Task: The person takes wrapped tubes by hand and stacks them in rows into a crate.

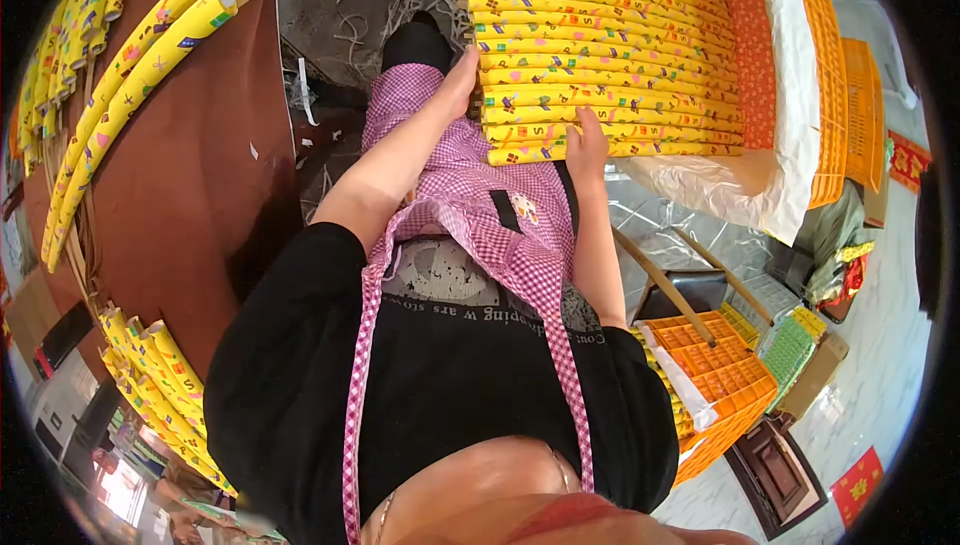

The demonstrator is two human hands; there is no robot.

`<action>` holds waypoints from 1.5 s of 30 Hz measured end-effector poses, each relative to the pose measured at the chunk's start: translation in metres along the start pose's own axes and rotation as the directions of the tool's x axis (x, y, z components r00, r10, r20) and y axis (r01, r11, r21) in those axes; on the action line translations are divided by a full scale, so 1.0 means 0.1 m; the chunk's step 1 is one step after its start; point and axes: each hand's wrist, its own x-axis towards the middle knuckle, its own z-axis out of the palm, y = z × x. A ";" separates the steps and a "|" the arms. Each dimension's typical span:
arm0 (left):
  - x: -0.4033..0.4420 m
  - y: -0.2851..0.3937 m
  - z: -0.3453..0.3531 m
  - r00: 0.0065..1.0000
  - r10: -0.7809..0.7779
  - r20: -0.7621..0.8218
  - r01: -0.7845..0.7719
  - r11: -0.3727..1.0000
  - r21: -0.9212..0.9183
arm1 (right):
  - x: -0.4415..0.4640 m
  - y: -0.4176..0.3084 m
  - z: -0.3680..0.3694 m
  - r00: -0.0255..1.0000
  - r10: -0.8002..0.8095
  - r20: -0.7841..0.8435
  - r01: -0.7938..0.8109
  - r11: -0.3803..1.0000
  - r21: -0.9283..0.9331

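A stack of thin yellow printed paper tubes [610, 45] lies side by side in an orange plastic crate [830, 75] lined with white sheeting [770, 190]. Against the left ends of these tubes rests my left hand [462, 83], held flat, some of its fingers hidden at the edge. My right hand [588, 145] touches the nearest tubes from above with its fingers stretched out. Neither hand wraps around a tube. Red patterned material [752, 55] shows at the crate's right inner end.
To my left stands a brown table [210, 135] with two longer yellow tubes [150, 75] on it. More yellow tubes [165, 375] are bundled at its near edge. An orange basket [705, 355] stands at my right side. Pale strips [420, 5] litter the floor ahead.
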 end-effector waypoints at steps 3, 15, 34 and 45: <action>0.00 -0.03 -0.13 0.974 0.200 -0.106 -0.168 0.953 0.253 | 0.06 -0.37 -0.35 0.951 0.206 0.230 -0.276 0.904 0.328; 0.05 -0.01 -0.96 0.978 0.079 0.194 -0.059 0.992 -0.109 | 0.33 -2.21 -2.05 0.101 -0.965 0.244 0.212 0.260 0.942; 0.10 -0.02 -0.93 0.983 0.052 0.175 -0.043 0.998 -0.055 | 0.56 -2.39 -2.47 0.570 -0.800 -0.189 0.127 -0.141 0.982; 0.13 1.12 -0.24 0.965 0.232 0.122 -0.199 0.951 -0.234 | 0.66 -2.31 -2.96 0.274 -0.772 -0.573 0.336 -0.481 0.809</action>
